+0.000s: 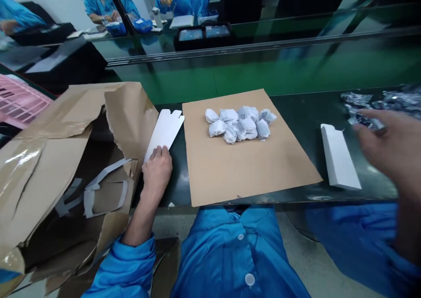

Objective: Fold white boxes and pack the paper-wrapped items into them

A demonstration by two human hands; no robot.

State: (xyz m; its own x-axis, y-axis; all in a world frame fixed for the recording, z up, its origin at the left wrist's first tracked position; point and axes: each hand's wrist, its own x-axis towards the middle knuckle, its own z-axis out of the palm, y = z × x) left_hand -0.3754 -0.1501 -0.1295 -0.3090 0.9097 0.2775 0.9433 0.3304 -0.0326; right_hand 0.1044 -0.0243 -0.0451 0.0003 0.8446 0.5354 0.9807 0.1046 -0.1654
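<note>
My left hand (157,168) rests knuckles up on the near end of a flat white carton blank (164,131), fingers curled over it, beside torn brown wrapping paper (49,157). My right hand (393,151) is blurred, reaching right toward a pile of clear plastic bags (378,107); its fingers look spread with nothing in them. A folded white box (338,157) lies on the dark table just left of that hand. Several small white wrapped packets (240,125) lie heaped on a brown paper sheet (243,171) in the middle.
A green conveyor belt (246,74) runs behind the table. Other people in blue coats work at the far side near black trays (204,35). A pink crate (16,105) stands at the far left. White carton strips lie inside the torn wrapping.
</note>
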